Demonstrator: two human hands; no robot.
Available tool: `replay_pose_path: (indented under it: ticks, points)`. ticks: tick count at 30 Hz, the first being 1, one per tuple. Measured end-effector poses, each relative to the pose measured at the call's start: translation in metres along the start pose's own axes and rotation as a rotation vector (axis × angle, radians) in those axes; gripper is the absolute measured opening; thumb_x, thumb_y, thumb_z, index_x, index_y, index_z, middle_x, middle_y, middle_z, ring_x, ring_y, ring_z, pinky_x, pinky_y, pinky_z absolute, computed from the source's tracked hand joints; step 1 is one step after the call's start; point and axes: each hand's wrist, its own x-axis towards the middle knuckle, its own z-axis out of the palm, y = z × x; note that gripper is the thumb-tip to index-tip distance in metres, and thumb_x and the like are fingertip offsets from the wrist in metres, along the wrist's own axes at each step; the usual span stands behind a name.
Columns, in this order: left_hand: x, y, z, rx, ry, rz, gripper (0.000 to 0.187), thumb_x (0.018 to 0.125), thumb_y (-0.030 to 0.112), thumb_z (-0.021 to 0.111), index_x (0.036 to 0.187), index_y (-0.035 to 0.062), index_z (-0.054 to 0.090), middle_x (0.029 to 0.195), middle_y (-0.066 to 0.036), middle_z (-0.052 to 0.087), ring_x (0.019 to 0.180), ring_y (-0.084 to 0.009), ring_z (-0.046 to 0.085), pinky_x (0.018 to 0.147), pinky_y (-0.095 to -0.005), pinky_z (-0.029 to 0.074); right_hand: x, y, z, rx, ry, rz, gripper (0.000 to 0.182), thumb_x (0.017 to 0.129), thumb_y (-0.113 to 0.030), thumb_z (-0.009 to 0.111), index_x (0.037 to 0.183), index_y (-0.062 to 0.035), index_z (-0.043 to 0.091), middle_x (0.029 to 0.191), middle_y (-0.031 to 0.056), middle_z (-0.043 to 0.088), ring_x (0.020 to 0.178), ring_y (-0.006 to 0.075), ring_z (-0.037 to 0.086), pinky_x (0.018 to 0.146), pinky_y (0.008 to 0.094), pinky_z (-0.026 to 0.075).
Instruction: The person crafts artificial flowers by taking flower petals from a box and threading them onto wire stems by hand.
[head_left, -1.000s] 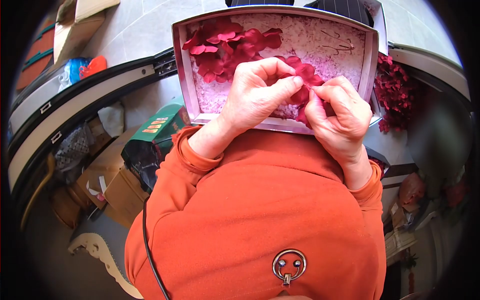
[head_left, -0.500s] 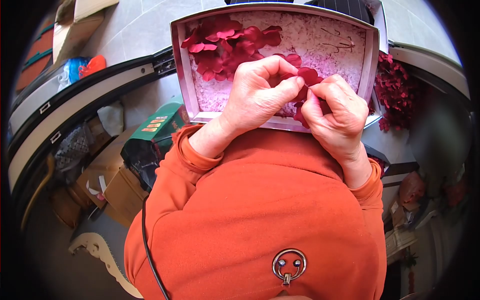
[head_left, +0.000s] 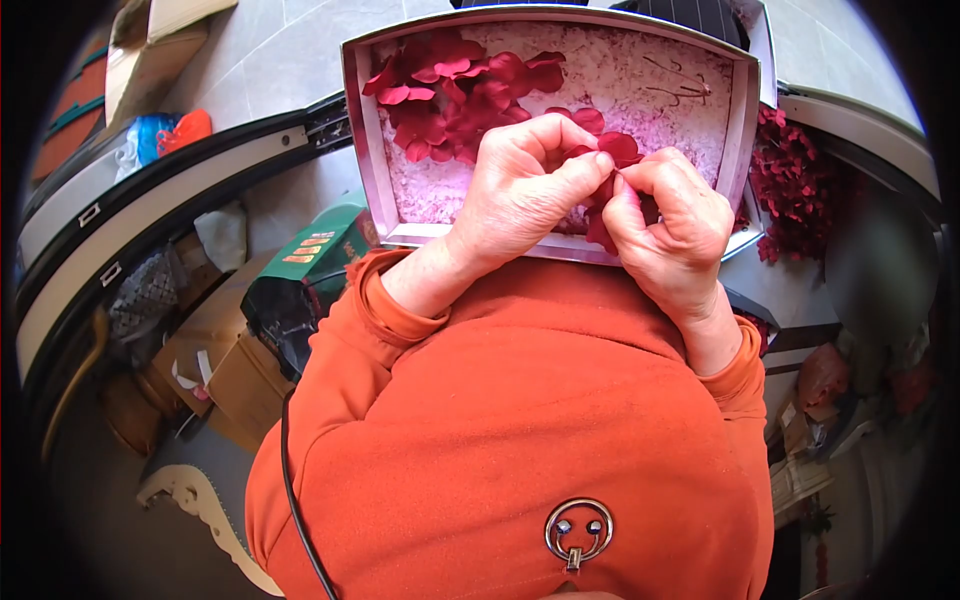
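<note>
Over the near side of a shallow box [head_left: 746, 130], my left hand [head_left: 530, 185] pinches a dark red petal piece [head_left: 620, 150] between thumb and forefinger. Close beside it on the right, my right hand [head_left: 675, 220] is closed at the same red piece, its thumb and forefinger pressed together. The fingertips nearly touch, and the exact point of grip is too small to make out. A pile of red petals [head_left: 440, 105] lies at the box's left. Thin brown stems [head_left: 685, 92] rest on its pink speckled bottom at the upper right.
Outside the box on the right is a heap of red flowers [head_left: 795, 185]. A green bag [head_left: 320, 250] and cardboard boxes [head_left: 250, 390] stand at the left. A dark cable [head_left: 290, 480] runs down the orange top.
Both hands keep their pinch near the same spot. The red piece and the fingers at it have shifted slightly; the petal pile and stems look unmoved.
</note>
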Motion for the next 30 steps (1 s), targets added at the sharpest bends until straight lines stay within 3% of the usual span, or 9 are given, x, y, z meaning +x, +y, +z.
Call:
replay_pose_path:
  ticks: [3, 13, 15, 23, 25, 26, 27, 29, 30]
  points:
    - [0.0, 0.0, 0.003, -0.135, 0.034, 0.017, 0.008, 0.089, 0.006, 0.064, 0.092, -0.0007, 0.062, 0.084, -0.005, 0.067, 0.072, -0.0069, 0.062, 0.062, -0.0212, 0.052, 0.003, -0.004, -0.003, 0.133, -0.023, 0.142, 0.011, 0.071, 0.007, 0.065, 0.074, -0.0006, 0.057, 0.066, 0.0099, 0.055, 0.053, 0.021, 0.054, 0.048, 0.0301, 0.043]
    - [0.004, -0.004, -0.005, -0.095, -0.017, -0.031, 0.007, 0.088, 0.006, 0.065, 0.091, -0.0002, 0.062, 0.082, -0.004, 0.067, 0.069, -0.0062, 0.061, 0.061, -0.0203, 0.051, 0.001, 0.001, -0.002, 0.082, -0.053, 0.096, 0.011, 0.071, 0.005, 0.065, 0.073, -0.0006, 0.056, 0.065, 0.0106, 0.054, 0.053, 0.0248, 0.054, 0.049, 0.0326, 0.043]
    - [0.003, -0.002, -0.005, -0.098, -0.034, -0.05, 0.005, 0.087, 0.002, 0.064, 0.091, 0.0006, 0.062, 0.085, -0.004, 0.066, 0.075, -0.0078, 0.061, 0.068, -0.0212, 0.05, 0.002, 0.001, -0.001, 0.078, -0.049, 0.092, 0.011, 0.071, 0.005, 0.065, 0.073, -0.0008, 0.056, 0.065, 0.0106, 0.054, 0.053, 0.0249, 0.054, 0.049, 0.0326, 0.043]
    - [0.002, -0.001, -0.007, 0.016, -0.04, -0.04, 0.007, 0.088, 0.003, 0.064, 0.094, 0.0011, 0.061, 0.086, -0.002, 0.066, 0.078, -0.0058, 0.06, 0.069, -0.0199, 0.049, 0.001, 0.003, -0.002, 0.083, -0.085, 0.108, 0.009, 0.073, 0.005, 0.063, 0.074, -0.0005, 0.057, 0.065, 0.0108, 0.055, 0.053, 0.0239, 0.055, 0.048, 0.0318, 0.043]
    - [0.003, 0.0, -0.005, 0.023, -0.054, -0.017, 0.007, 0.089, 0.003, 0.063, 0.095, 0.0008, 0.061, 0.087, -0.003, 0.066, 0.078, -0.0056, 0.06, 0.069, -0.0196, 0.049, 0.003, 0.001, -0.008, 0.265, -0.157, 0.27, 0.003, 0.079, 0.003, 0.061, 0.078, 0.0007, 0.059, 0.068, 0.01, 0.059, 0.055, 0.0199, 0.057, 0.049, 0.0309, 0.043]
    - [0.004, -0.001, -0.002, 0.021, -0.009, 0.052, 0.007, 0.09, 0.004, 0.062, 0.095, 0.0001, 0.059, 0.083, -0.002, 0.065, 0.074, -0.0045, 0.058, 0.064, -0.0187, 0.048, 0.006, -0.002, -0.016, 0.336, -0.237, 0.367, 0.005, 0.085, 0.0, 0.058, 0.087, 0.0022, 0.062, 0.074, 0.011, 0.063, 0.058, 0.0173, 0.059, 0.052, 0.0293, 0.045]
    - [0.004, 0.0, 0.0, 0.018, 0.037, 0.122, 0.008, 0.091, 0.005, 0.061, 0.095, -0.0005, 0.058, 0.079, -0.002, 0.064, 0.07, -0.0035, 0.057, 0.059, -0.0177, 0.046, 0.007, -0.004, -0.018, 0.337, -0.238, 0.362, 0.005, 0.085, 0.0, 0.058, 0.087, 0.0022, 0.062, 0.074, 0.011, 0.063, 0.058, 0.0173, 0.059, 0.052, 0.0293, 0.045]
    - [0.004, 0.005, 0.0, 0.079, 0.061, 0.131, 0.009, 0.092, 0.005, 0.059, 0.098, -0.001, 0.056, 0.081, -0.002, 0.064, 0.072, -0.0036, 0.058, 0.06, -0.0175, 0.047, 0.007, -0.005, -0.022, 0.401, -0.237, 0.438, 0.011, 0.088, -0.001, 0.057, 0.097, 0.0025, 0.063, 0.08, 0.0127, 0.065, 0.064, 0.018, 0.062, 0.058, 0.0281, 0.048]
    - [0.004, 0.005, 0.0, 0.113, 0.081, 0.146, 0.009, 0.093, 0.006, 0.059, 0.098, -0.0011, 0.056, 0.082, -0.002, 0.064, 0.073, -0.0036, 0.058, 0.06, -0.0177, 0.047, 0.005, -0.001, -0.023, 0.362, -0.278, 0.309, 0.024, 0.083, 0.005, 0.056, 0.107, 0.0019, 0.062, 0.09, 0.0158, 0.065, 0.074, 0.0232, 0.065, 0.064, 0.0296, 0.051]
